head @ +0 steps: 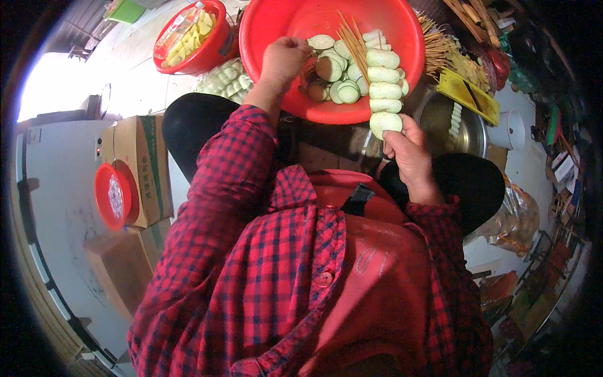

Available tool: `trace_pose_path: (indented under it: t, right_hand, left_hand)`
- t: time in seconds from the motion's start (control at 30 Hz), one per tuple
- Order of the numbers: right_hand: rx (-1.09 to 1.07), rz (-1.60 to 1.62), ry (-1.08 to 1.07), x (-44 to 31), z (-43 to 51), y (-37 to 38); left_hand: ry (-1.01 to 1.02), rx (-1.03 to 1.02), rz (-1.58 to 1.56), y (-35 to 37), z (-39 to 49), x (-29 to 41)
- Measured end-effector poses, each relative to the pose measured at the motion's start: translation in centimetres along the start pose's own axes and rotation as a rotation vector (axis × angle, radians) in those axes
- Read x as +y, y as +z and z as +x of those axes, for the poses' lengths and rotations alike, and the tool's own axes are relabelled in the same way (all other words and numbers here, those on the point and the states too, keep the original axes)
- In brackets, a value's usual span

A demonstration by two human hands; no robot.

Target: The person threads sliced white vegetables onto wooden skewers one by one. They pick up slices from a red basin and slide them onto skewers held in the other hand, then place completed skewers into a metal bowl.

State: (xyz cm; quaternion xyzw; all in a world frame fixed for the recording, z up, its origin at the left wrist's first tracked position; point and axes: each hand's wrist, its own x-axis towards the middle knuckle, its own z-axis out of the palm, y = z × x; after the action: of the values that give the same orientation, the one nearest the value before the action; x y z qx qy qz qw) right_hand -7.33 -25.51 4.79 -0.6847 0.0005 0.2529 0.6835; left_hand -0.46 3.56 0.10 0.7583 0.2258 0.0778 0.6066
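My right hand point(412, 158) pinches the near end of a skewer of pale green vegetable slices point(385, 90). The threaded slices stand in a row, reaching from the fingers over the near rim of a large red plastic basin point(287, 19). My left hand point(286, 59) is over the basin's left side, fingers curled in, close to the loose round slices point(329, 68). Whether it holds a slice is hidden by the fingers. A bundle of thin bamboo sticks point(353, 45) leans among the slices, just left of the skewer.
A red bucket point(183, 66) of yellow pieces stands at upper left, near a bag of pale pieces point(228, 80). Right of the basin are more sticks point(433, 47), a yellow slicer point(468, 96) and a metal bowl point(478, 141). Cardboard boxes point(146, 174) stand at left.
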Motion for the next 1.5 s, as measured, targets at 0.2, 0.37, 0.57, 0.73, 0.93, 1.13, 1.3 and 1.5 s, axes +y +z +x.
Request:
trace_pose_path:
  t: [0.2,0.37,0.57,0.73,0.93,1.13,1.3,1.5]
  right_hand:
    - [-0.057,-0.026,0.01,0.4,0.0,-0.2]
    - [-0.083,-0.059,0.024,0.8,-0.1,-0.1]
    - [-0.228,-0.16,-0.071,1.6,-0.1,0.4]
    - [-0.284,-0.207,-0.09,2.0,0.1,0.3]
    - [-0.291,-0.228,-0.066,1.7,0.0,0.6]
    - [-0.281,-0.242,0.017,1.5,0.1,0.3]
    - [-0.298,-0.173,-0.01,1.2,-0.2,0.7]
    - [-0.271,-0.183,-0.047,1.8,-0.1,0.4]
  left_hand:
    - [0.056,-0.099,0.738,2.2,-1.2,-0.1]
    - [0.08,-0.06,0.806,2.7,-1.8,0.7]
    - [-0.102,-0.029,-0.05,2.4,-1.1,0.6]
    - [-0.261,-0.032,-0.604,1.1,-1.3,2.8]
    - [-0.296,-0.017,-0.695,0.9,-0.7,2.4]
    - [-0.258,-0.003,-0.668,1.1,-0.6,1.9]
    - [-0.231,-0.058,-0.604,1.0,-1.0,2.8]
    - [-0.269,-0.109,-0.472,1.4,-3.0,4.5]
